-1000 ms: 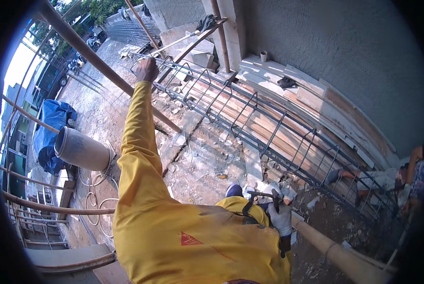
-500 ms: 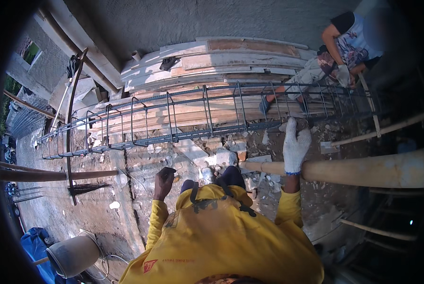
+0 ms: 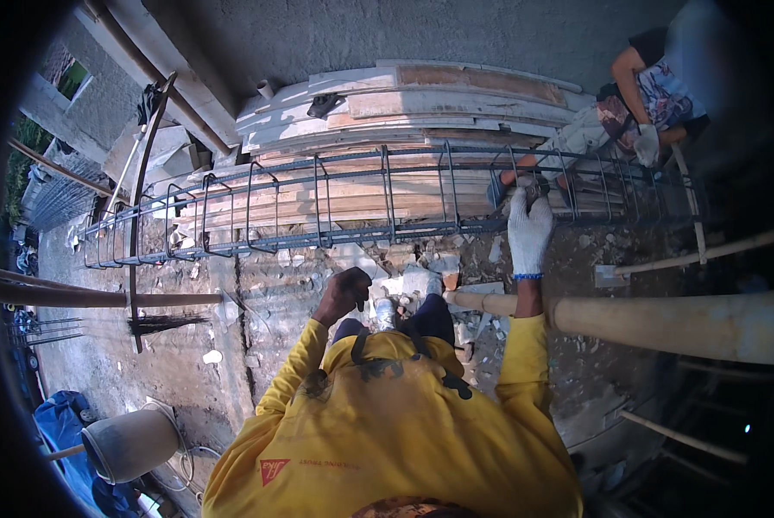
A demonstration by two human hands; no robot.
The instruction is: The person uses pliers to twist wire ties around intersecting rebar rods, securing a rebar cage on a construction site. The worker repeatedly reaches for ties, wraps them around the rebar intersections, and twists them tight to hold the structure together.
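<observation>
A long reinforcing-bar cage (image 3: pixel 390 192) with rectangular stirrups spans the view from left to right in front of me. My right hand (image 3: pixel 529 235), in a white knitted glove with a blue cuff edge, is over its near lower bar. Its fingers are bent inside the cage, beside a small dark shape I cannot make out. My left hand (image 3: pixel 344 293) is bare and held low in front of my body, apart from the cage. Its fingers are curled in, and anything inside them is hidden.
Stacked boards (image 3: pixel 456 104) lie along the grey wall. At far right a co-worker's gloved hand (image 3: pixel 647 144) is beside the cage. A thick pole (image 3: pixel 663 328) lies at right, a thinner pole (image 3: pixel 171 300) at left. A barrel (image 3: pixel 135 442) stands lower left. Rubble covers the ground.
My right hand has moved forward, farther over the near bar into the cage. My left hand has risen and shifted right. The co-worker's gloved hand has shifted slightly.
</observation>
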